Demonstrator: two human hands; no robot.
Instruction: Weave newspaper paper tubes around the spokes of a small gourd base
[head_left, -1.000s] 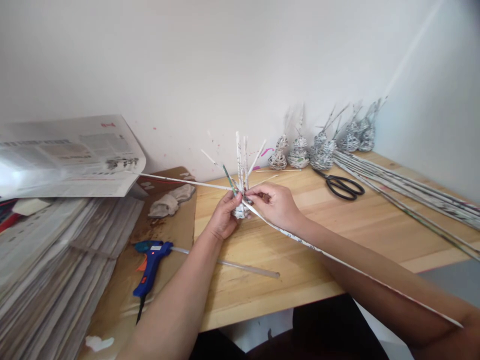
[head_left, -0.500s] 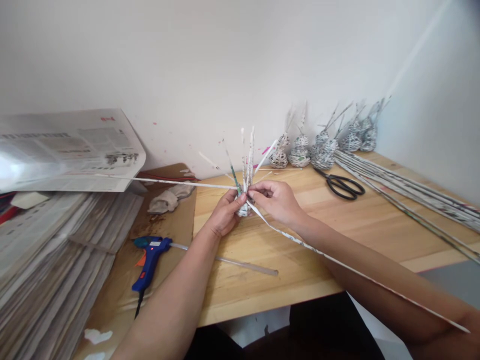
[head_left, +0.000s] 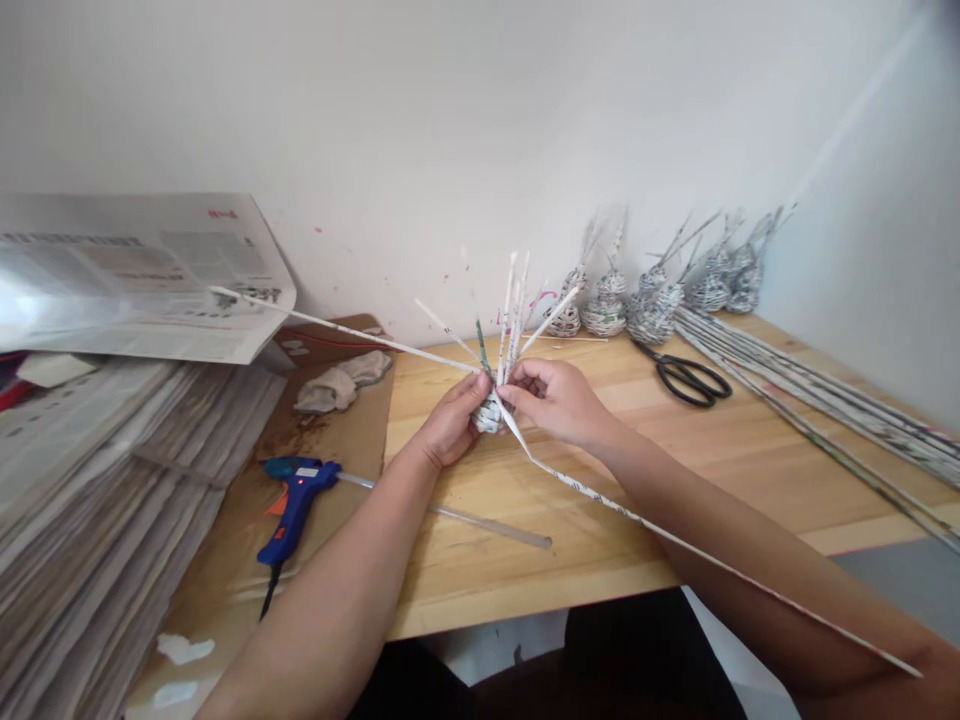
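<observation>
Between left hand and right hand — both gripping it — sits a woven piece.

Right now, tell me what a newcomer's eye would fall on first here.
Probably the small woven paper piece over the middle of the table, gripped by the left hand with the right hand at its rim, paper sticks fanning upward. Next, perhaps, the blue glue gun on the left, then the similar woven shapes along the wall at the back right.
</observation>
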